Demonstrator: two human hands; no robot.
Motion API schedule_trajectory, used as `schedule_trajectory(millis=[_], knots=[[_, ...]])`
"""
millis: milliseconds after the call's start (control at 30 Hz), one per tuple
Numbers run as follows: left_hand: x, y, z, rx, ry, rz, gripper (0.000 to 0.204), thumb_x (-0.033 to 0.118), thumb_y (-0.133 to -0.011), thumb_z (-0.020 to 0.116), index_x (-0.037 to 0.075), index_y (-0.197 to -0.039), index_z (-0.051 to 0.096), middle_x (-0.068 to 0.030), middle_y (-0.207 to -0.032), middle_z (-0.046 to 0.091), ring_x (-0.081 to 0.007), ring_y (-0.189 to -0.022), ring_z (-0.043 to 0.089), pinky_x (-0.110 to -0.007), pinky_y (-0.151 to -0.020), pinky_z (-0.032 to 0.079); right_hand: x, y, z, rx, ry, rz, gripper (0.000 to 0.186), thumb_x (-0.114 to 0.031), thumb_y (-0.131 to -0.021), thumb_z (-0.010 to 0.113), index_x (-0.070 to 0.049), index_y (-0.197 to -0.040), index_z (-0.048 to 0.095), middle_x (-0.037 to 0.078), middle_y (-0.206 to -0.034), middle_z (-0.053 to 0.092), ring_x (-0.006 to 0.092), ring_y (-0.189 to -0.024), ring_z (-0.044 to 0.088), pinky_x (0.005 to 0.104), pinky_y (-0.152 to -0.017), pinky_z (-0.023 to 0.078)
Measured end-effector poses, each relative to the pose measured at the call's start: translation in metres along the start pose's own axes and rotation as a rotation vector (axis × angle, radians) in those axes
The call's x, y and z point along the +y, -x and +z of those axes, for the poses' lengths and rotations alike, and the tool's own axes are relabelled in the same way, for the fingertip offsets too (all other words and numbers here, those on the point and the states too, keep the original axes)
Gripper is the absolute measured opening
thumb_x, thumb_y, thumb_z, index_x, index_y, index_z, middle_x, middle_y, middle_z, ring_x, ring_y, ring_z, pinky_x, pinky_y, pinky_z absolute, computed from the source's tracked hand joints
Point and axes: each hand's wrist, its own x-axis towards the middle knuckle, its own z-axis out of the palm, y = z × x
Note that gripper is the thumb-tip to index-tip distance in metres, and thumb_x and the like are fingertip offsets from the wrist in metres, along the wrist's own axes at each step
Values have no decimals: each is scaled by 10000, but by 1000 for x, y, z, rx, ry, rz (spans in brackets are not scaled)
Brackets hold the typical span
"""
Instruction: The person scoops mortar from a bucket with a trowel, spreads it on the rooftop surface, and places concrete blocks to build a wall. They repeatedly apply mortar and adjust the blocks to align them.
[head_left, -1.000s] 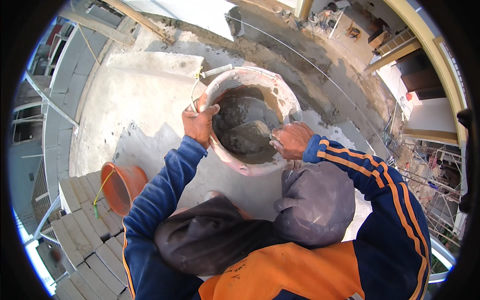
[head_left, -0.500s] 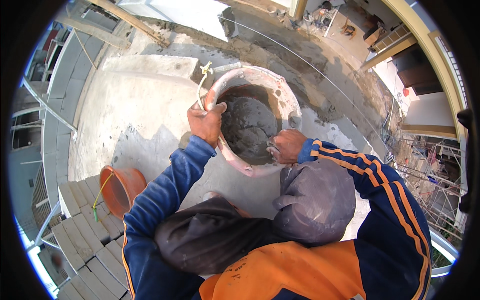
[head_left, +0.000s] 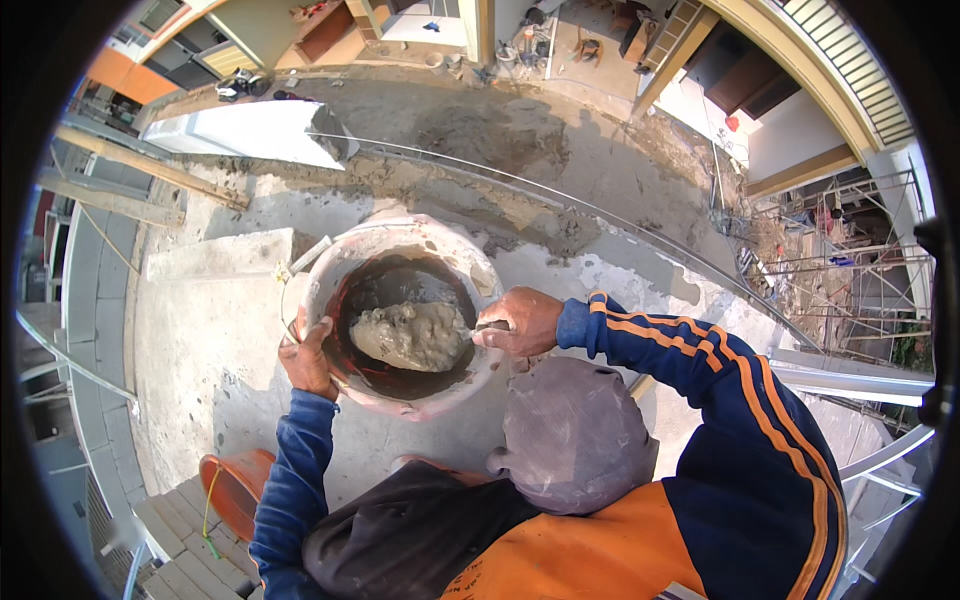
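Observation:
A pale, mortar-crusted bucket (head_left: 425, 232) sits on the concrete in front of me, with dark grey mix inside. My left hand (head_left: 306, 355) grips its left rim, beside a pale cord handle (head_left: 283, 275). My right hand (head_left: 522, 325) is closed on the handle of a trowel (head_left: 470, 333) at the bucket's right side. A lumpy mound of wet mortar (head_left: 405, 335) rests on the trowel's blade, hiding most of it, over the inside of the bucket. My right knee, in dusty grey cloth, is just below my right hand.
An orange bucket (head_left: 240, 495) stands at lower left by stacked grey blocks (head_left: 185, 540). Wooden poles (head_left: 160, 170) and a low white wall (head_left: 240, 130) lie beyond, upper left. A thin line crosses the ledge behind the bucket. Scaffolding (head_left: 820, 260) and metal rails are on the right.
The view has tipped up, showing more courtyard; the bucket now appears lower and further left. A heaped lump of mortar now sits on the trowel, where earlier the mix lay flatter.

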Motion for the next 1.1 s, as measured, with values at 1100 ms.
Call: schedule_trajectory(millis=[1100], knots=[[-37, -22, -89, 126, -230, -262, 308, 121, -788, 660, -31, -1049, 600, -111, -965, 651, -252, -838, 649, -383, -784, 549, 178, 235, -32, 711, 628, 536, 340, -235, -773, 670, -50, -1059, 669, 170, -981, 675, 377, -862, 652, 452, -773, 536]])
